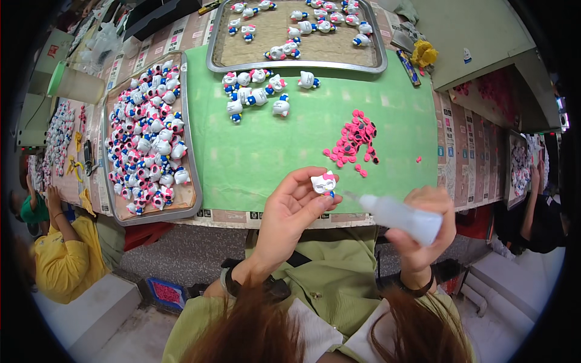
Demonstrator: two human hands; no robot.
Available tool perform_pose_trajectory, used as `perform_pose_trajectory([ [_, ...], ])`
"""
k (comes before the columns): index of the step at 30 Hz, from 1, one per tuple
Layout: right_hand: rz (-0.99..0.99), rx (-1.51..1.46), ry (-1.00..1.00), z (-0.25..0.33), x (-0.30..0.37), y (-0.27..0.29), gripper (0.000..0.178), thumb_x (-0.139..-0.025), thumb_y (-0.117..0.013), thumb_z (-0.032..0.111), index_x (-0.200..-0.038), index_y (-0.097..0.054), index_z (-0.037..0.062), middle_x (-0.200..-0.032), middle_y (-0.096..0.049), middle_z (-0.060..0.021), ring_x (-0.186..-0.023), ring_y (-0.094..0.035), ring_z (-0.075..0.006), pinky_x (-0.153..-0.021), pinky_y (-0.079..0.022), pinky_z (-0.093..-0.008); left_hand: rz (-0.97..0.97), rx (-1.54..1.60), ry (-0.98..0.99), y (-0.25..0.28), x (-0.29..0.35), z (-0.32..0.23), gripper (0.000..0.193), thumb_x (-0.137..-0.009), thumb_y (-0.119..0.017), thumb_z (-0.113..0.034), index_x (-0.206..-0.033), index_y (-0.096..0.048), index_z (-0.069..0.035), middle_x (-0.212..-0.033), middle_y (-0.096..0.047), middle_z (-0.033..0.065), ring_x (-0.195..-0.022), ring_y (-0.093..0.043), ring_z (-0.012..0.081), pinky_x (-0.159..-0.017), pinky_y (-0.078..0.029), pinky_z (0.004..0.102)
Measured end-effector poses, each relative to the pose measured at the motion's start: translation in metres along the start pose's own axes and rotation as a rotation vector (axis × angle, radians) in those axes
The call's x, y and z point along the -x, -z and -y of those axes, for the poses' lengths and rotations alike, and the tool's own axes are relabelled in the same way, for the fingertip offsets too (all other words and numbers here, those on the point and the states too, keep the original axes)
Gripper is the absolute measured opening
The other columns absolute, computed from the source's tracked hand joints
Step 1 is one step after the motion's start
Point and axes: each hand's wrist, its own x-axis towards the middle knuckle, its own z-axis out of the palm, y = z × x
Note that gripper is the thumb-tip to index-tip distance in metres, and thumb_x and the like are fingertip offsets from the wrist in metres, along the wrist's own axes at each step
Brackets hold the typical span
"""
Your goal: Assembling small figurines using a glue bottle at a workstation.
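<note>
Between the thumb and fingers of my left hand [292, 202] is a small white cat figurine [324, 183] with a pink bow and a bit of blue below. My right hand [426, 227] grips a translucent squeeze bottle [402, 216], tilted so its thin nozzle points left at the figurine, a small gap apart. The bottle is slightly blurred. Just beyond my hands, a loose pile of small pink pieces [351, 142], some showing dark faces, lies on the green mat [260, 163]. Several more figurines [257, 95] lie on the mat's far side.
At the left, a metal tray [196, 181] is heaped with figurines. Another metal tray [296, 65] at the back holds several more. A yellow crumpled cloth [423, 53] and a narrow tube [408, 68] lie at the back right. Other people [66, 254] work at both sides.
</note>
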Motion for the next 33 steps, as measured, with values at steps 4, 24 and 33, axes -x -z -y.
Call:
perform_pose_trajectory([
  [4,-0.377,-0.379,-0.345,-0.01,-0.019,0.0,0.03,-0.07,-0.063,0.01,-0.092,-0.044,-0.0016,-0.08,-0.052,-0.0061,-0.071,-0.05,-0.0117,-0.063,-0.042,-0.0233,-0.026,-0.026,-0.006,0.003,-0.003,0.0,0.036,-0.08,-0.05,0.0,-0.113,-0.039,0.0,-0.11,-0.05,0.0171,-0.088,-0.056,0.0187,-0.077,-0.045,0.0287],
  [24,0.179,0.652,0.044,-0.072,-0.012,-0.01,0.01,-0.067,-0.059,0.0,-0.077,-0.056,0.0013,-0.072,-0.056,-0.0094,-0.067,-0.053,-0.026,-0.06,-0.043,-0.0326,-0.028,-0.029,0.039,0.002,-0.008,0.006,0.033,-0.08,-0.05,-0.001,-0.112,-0.04,0.0,-0.106,-0.052,0.0138,-0.086,-0.055,0.0165,-0.076,-0.045,0.0264],
  [33,0.328,0.236,0.173,-0.025,-0.013,-0.019,0.019,-0.064,-0.061,-0.005,-0.082,-0.058,-0.0005,-0.076,-0.058,-0.0098,-0.069,-0.057,-0.0238,-0.059,-0.046,-0.0306,0.075,-0.041,0.075,-0.001,-0.005,0.012,0.036,-0.081,-0.051,0.0,-0.114,-0.04,0.003,-0.103,-0.052,0.0089,-0.09,-0.053,0.0128,-0.079,-0.044,0.0241],
])
